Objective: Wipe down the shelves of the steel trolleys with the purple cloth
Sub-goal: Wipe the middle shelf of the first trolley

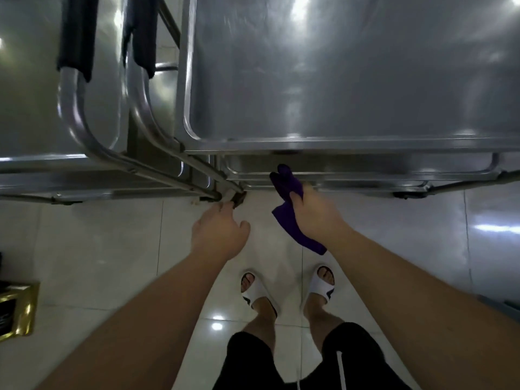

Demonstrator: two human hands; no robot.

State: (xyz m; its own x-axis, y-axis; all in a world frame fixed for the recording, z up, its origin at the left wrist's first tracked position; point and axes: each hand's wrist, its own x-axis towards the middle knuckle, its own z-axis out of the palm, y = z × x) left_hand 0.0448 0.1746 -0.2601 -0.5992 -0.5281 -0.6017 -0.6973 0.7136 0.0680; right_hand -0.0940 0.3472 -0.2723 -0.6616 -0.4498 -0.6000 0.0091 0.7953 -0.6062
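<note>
Two steel trolleys stand side by side in front of me. The right trolley's top shelf (351,80) fills the upper right, with lower shelf rims (365,175) showing beneath its near edge. My right hand (315,215) is shut on the purple cloth (284,220), held just in front of those lower rims; one end of the cloth sticks up, the other hangs down. My left hand (219,235) reaches toward the bottom corner of the right trolley's frame (236,197), fingertips at it; whether it grips anything I cannot tell. The left trolley's top shelf (28,94) is at upper left.
Curved steel handle tubes with black grips (76,35) rise between the trolleys. The floor is glossy white tile (112,249). My feet in white slides (259,294) stand close to the trolleys. A gold-edged dark object (15,311) lies at the left edge.
</note>
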